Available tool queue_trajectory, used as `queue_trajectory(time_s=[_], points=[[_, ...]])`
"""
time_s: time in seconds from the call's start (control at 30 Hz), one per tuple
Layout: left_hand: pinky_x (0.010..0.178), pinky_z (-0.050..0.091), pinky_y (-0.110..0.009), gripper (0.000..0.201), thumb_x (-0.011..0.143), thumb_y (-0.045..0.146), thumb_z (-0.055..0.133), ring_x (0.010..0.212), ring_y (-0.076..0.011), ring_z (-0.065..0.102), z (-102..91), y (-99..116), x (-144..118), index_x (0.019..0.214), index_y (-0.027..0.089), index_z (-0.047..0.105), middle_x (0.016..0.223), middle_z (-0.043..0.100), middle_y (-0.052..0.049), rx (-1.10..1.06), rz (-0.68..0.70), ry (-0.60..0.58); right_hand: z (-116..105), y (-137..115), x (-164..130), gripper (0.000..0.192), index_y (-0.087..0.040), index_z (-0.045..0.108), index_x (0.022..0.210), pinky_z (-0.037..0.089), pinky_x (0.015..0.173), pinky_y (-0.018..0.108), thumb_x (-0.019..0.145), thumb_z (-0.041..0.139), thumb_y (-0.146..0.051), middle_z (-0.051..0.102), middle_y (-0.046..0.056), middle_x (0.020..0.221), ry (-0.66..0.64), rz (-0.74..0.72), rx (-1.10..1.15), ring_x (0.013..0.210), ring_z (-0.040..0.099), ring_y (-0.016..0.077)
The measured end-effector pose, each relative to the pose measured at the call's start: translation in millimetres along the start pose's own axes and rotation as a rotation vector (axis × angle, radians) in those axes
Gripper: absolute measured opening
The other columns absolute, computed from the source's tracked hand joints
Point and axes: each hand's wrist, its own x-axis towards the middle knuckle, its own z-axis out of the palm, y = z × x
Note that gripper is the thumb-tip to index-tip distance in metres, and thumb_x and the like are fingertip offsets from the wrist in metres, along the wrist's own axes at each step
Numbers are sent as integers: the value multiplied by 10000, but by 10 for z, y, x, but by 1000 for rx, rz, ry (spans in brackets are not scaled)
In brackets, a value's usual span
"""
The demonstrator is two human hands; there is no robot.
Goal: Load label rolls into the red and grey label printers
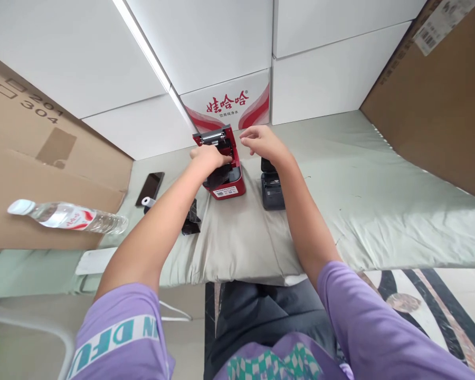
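A red and black printer (pixel 240 184) stands at the middle of the table, its lid (pixel 216 136) raised and a label on its front. My left hand (pixel 209 157) reaches over its opening with the fingers curled. Directly beneath that hand shows a dark, shiny piece (pixel 218 178); whether the fingers grip it is hard to see. My right hand (pixel 264 141) is in the air to the right of the raised lid, fingers loosely bent and apart, holding nothing. Below the right wrist sits a small black device (pixel 272 191) with its cover up, partly hidden by my forearm.
Left of my left arm lie a phone (pixel 150 188), a white paper roll (pixel 148 201) and a lying water bottle (pixel 73 215). Crumpled black plastic (pixel 191 221) rests by the forearm. A red-and-white carton (pixel 237 113) stands behind, with brown cartons (pixel 439 100) at both sides.
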Motion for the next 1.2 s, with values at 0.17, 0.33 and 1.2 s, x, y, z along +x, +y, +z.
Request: queue_trajectory(time_s=[0.17,0.33,1.2], points=[[1064,461,-578,658,660,762,766,1417,-545,532,110,-19,24,990,193,789,1192,768,-267,110,-35,-8,82,-3,0,129,-198,667,877,546,659,341,858,768,-277,641,51,793,-31,-11,-2,685,576,169],[1070,448,-582,621,794,761,661,1317,-518,615,72,-85,-16,975,184,803,1151,786,-254,135,-28,31,95,22,22,133,-199,672,901,569,685,366,859,767,-281,649,62,813,-37,-2,-12,709,596,187],[831,541,-283,550,810,235,686,1072,-207,708,-70,-577,-311,1360,208,688,1289,751,-100,-900,-150,185,710,390,319,189,-236,563,1092,523,1073,356,913,559,-298,652,65,1146,264,-16,169,1137,615,202]])
